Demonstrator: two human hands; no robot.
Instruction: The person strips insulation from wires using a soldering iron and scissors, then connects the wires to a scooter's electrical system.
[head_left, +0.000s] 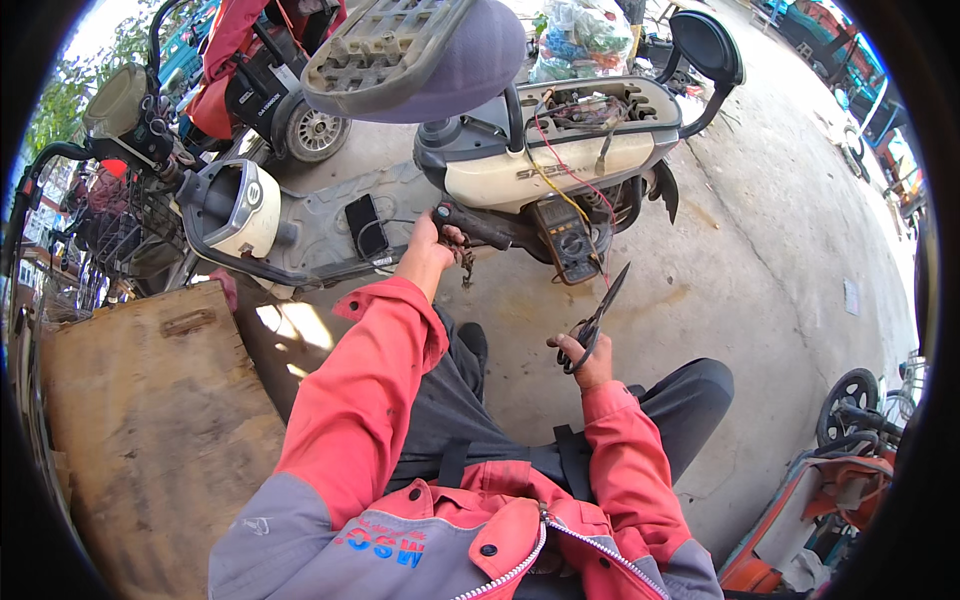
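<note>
My left hand (432,243) is closed at a dark tubular part (474,225) beside the scooter's footboard (330,200), with a small dark tangle hanging below it; exactly what it grips is hard to make out. My right hand (585,355) holds black scissors (607,307) pointed up. A multimeter (568,243), with red and yellow leads running up to the open under-seat compartment (585,113), hangs against the cream scooter body (500,180). The raised seat (465,60) is above. A black phone (366,227) lies on the footboard.
A plywood board (150,400) is at my left. A red and black vehicle (250,100) stands behind the scooter. A wheeled orange item (790,520) is at lower right, and a bag of items (580,40) is at the back. My legs are bent on the concrete floor (760,300).
</note>
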